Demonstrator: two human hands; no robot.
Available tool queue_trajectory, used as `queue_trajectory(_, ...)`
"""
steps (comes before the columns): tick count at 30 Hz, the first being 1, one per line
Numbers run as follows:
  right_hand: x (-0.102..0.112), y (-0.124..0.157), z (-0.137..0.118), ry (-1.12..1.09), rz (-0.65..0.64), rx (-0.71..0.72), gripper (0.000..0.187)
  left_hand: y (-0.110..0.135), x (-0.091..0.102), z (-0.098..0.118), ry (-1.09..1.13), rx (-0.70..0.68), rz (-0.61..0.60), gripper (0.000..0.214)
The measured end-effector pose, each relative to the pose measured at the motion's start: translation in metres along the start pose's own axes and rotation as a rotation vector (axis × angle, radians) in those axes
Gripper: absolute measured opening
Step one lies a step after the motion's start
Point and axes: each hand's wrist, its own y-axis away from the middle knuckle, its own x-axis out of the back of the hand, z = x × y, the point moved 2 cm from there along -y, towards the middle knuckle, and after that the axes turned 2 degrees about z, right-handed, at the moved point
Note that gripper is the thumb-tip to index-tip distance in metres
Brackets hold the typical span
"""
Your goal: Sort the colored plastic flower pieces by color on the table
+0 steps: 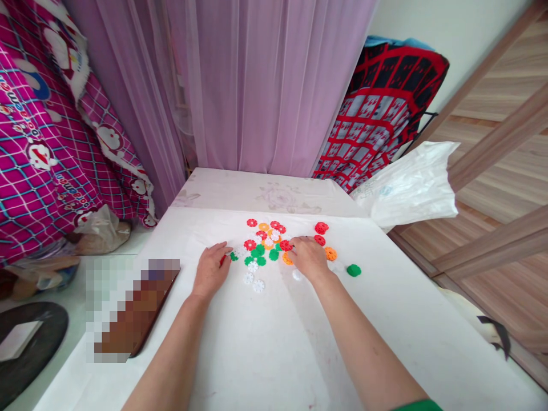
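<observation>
From my remote seat I start at the left hand. It lies palm down on the white counter, fingers loosely curled. A sliver of red shows between thumb and forefinger, but I cannot tell whether the grip is pinching it or only covering it. The right hand is also palm down, its fingertips bunched on a red disc; I cannot tell whether that grip has closed on it or merely rests there. Between and just beyond both hands sits the scatter of discs. They are small, flat, toothed rounds like snowflakes, in red, orange, green and white, some overlapping and some lying singly. A few white discs lie nearest me. A lone green disc sits apart to the right, past an orange one. The only container I can see is a white plastic bag, crumpled at the counter's far right corner; its contents are hidden. A pink curtain hangs behind the counter.
</observation>
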Motion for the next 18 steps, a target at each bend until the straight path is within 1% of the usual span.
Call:
queue_trajectory(2, 0.004, -0.009, -0.003, 0.036, 0.006, 0.066, 0.022, 0.000, 0.000, 0.000, 0.001, 0.001, 0.004, 0.035)
queue_trajectory(5, 0.006, -0.023, -0.009, 0.076, -0.048, 0.117, 0.021, 0.000, 0.000, -0.001, 0.002, 0.003, 0.010, 0.035)
queue_trajectory(10, 0.005, -0.040, -0.015, 0.141, -0.165, 0.108, 0.031, 0.000, 0.000, 0.000, -0.003, -0.007, 0.015, 0.034)
queue_trajectory(13, 0.003, -0.045, -0.017, 0.161, -0.192, 0.101, 0.034, 0.001, 0.000, 0.000, -0.009, -0.005, 0.028, 0.034)
queue_trajectory(18, 0.000, -0.051, -0.016, 0.147, -0.221, 0.116, 0.033, 0.001, 0.000, 0.000, -0.017, -0.006, 0.020, 0.033)
